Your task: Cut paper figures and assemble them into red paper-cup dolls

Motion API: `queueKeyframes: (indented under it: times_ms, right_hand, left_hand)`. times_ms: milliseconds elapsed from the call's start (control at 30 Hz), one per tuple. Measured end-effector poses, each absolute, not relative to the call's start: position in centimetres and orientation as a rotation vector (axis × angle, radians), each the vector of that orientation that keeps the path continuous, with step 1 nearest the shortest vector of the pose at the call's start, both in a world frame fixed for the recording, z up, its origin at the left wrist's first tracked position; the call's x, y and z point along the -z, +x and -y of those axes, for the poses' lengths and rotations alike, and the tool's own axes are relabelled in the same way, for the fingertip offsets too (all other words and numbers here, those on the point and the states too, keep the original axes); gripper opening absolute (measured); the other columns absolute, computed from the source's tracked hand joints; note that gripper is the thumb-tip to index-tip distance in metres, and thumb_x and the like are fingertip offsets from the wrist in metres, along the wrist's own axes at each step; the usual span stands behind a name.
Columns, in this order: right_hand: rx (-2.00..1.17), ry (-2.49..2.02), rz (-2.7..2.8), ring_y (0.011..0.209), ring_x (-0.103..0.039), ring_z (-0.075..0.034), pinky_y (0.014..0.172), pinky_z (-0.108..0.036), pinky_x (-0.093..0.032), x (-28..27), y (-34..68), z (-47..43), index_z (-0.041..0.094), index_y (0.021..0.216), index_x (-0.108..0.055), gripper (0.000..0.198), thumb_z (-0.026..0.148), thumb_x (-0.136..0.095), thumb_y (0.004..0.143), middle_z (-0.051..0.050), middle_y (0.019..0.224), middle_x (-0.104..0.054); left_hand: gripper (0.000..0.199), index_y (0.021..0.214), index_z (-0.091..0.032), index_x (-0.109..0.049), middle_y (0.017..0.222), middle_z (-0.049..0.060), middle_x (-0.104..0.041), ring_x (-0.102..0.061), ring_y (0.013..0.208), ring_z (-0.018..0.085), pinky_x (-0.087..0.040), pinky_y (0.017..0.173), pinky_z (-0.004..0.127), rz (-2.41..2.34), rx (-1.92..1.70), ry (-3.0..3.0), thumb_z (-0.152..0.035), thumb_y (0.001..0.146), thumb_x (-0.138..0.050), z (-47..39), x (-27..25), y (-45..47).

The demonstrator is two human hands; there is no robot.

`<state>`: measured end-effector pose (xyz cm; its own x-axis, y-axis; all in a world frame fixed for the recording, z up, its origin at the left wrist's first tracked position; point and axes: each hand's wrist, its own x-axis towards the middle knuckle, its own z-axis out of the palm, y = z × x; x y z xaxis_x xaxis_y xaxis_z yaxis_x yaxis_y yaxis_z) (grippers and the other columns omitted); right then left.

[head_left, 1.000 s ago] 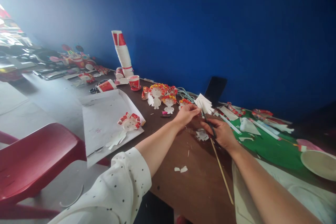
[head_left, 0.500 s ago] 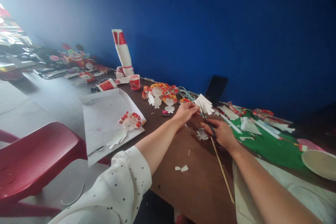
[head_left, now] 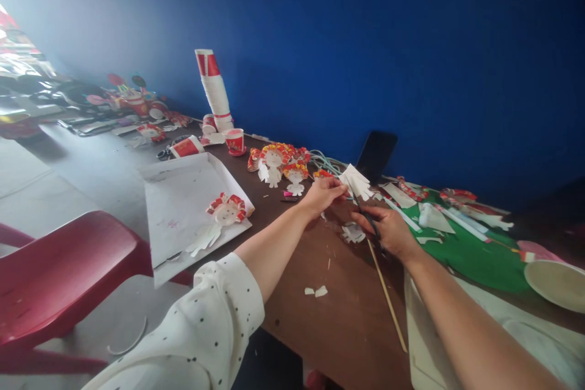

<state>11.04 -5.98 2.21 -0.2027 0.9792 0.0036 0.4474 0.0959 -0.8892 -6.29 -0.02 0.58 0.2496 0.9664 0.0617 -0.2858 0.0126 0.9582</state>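
Observation:
Between the fingertips of my left hand (head_left: 325, 195) is pinched a white paper cutout (head_left: 357, 181) with slits along its far edge. My right hand (head_left: 388, 228) grips a pair of dark scissors (head_left: 367, 217), whose blades reach up to the paper. Below them on the brown table (head_left: 315, 329) lies a white paper scrap (head_left: 353, 233) with a jagged outline. A thin wooden stick (head_left: 387, 295) runs toward me under my right hand. Two small white paper bits (head_left: 321, 291) lie nearer to me.
Paper dolls with red and yellow curled hair (head_left: 274, 159) sit behind my left hand. A phone (head_left: 377, 155) leans on the blue wall. A tall stack of paper cups (head_left: 214, 88) stands at the back left. On the right is a green mat (head_left: 475, 262); a red chair (head_left: 77, 274) is at left.
My right hand has shifted very slightly to the right with the scissors. The left hand and the paper stay nearly where they were.

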Motion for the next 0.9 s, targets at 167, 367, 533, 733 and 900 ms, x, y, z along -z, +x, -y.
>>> queueKeyframes:
  times_ms: [167,367,533,733,900]
  right_hand:
    - [-1.08,-1.406,1.723,0.043,-0.039,-0.008,0.041,-0.022,-0.029,-1.8,11.5,5.7,0.014,0.085,-0.071,0.044,0.052,-0.074,0.064,0.004,0.047,-0.047]
    - [-1.124,-1.439,1.707,0.044,-0.039,-0.008,0.041,-0.022,-0.029,-1.7,11.7,5.6,0.014,0.09,-0.071,0.05,0.056,-0.074,0.062,0.003,0.05,-0.049]
    - [-1.101,-1.441,1.743,0.044,-0.04,-0.009,0.041,-0.023,-0.031,-1.7,11.9,5.5,0.015,0.09,-0.071,0.048,0.055,-0.073,0.064,0.002,0.051,-0.051]
    - [-1.117,-1.455,1.747,0.044,-0.042,-0.01,0.041,-0.023,-0.033,-1.7,12.1,5.4,0.016,0.089,-0.07,0.046,0.054,-0.072,0.065,0.002,0.053,-0.052]
    - [-1.111,-1.442,1.785,0.044,-0.041,-0.009,0.042,-0.022,-0.032,-1.9,12.1,5.5,0.014,0.087,-0.07,0.046,0.055,-0.072,0.065,0.003,0.051,-0.05]
  left_hand:
    - [0.019,0.071,-0.013,-0.054,0.067,0.0,-0.062,-0.056,0.055,0.007,-0.045,0.06,0.021,-0.826,-1.148,1.127,-0.027,0.075,-0.066,0.0,-0.6,-6.3]
    - [0.02,0.071,-0.013,-0.055,0.066,0.0,-0.063,-0.056,0.054,0.007,-0.045,0.06,0.022,-0.854,-1.115,1.149,-0.028,0.075,-0.066,0.0,-0.8,-6.4]
    - [0.019,0.07,-0.013,-0.056,0.063,0.0,-0.062,-0.055,0.052,0.007,-0.045,0.058,0.022,-0.869,-1.086,1.159,-0.027,0.076,-0.065,0.0,-0.7,-6.5]
    - [0.016,0.071,-0.012,-0.057,0.061,0.0,-0.061,-0.055,0.051,0.007,-0.044,0.056,0.021,-0.868,-1.062,1.167,-0.024,0.079,-0.062,-0.2,-0.5,-6.5]
    - [0.018,0.069,-0.011,-0.055,0.061,-0.001,-0.061,-0.054,0.05,0.006,-0.044,0.055,0.021,-0.863,-1.034,1.178,-0.025,0.078,-0.064,0.1,-1.0,-6.7]
